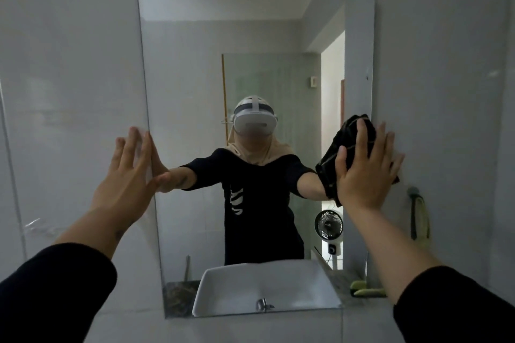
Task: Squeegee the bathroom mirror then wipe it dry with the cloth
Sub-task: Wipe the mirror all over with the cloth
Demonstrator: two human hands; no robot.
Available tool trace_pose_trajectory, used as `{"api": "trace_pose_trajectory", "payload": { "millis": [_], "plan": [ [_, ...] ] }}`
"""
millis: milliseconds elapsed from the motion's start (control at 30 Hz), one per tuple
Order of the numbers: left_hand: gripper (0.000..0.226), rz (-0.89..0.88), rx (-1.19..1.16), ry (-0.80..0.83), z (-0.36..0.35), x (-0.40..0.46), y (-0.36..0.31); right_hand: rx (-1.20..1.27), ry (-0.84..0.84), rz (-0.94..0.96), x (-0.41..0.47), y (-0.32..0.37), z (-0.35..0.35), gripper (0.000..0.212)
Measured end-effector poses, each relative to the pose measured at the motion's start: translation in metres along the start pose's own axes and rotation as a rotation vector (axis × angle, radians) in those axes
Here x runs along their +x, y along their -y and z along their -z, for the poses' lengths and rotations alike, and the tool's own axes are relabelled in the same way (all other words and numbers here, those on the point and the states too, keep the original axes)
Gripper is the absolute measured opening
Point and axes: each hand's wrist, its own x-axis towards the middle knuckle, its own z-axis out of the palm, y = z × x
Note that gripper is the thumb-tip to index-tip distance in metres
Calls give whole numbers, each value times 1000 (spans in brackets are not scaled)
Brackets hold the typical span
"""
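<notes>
1. Pressing flat, the right hand [365,164] pins the dark cloth [338,156] against the mirror [250,64] at its 3 o'clock edge, fingers spread for even wiping pressure.
2. Left hand [131,172], open and empty, braces at the 9 o'clock edge.
3. Clear glass lies between them toward 12; no squeegee is visible.

The right hand [365,167] hides much of the dark cloth [342,153].
</notes>
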Motion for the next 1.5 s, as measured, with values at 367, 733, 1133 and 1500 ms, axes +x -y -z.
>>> {"api": "trace_pose_trajectory", "payload": {
  "millis": [367,733,1133,1500],
  "plan": [
    [87,6,-68,-44,-6,3,5,-73,102,338,-32,90,-9,59],
    [77,-80,-81,-70,-17,-21,17,-57,174,617,-52,214,-19,62],
    [91,81,-145,9,-87,-84,26,-73,288,907,-120,227,-32,64],
    [104,91,-100,40,-85,-90,12,-129,288,776,-124,130,-18,64]
  ]
}}
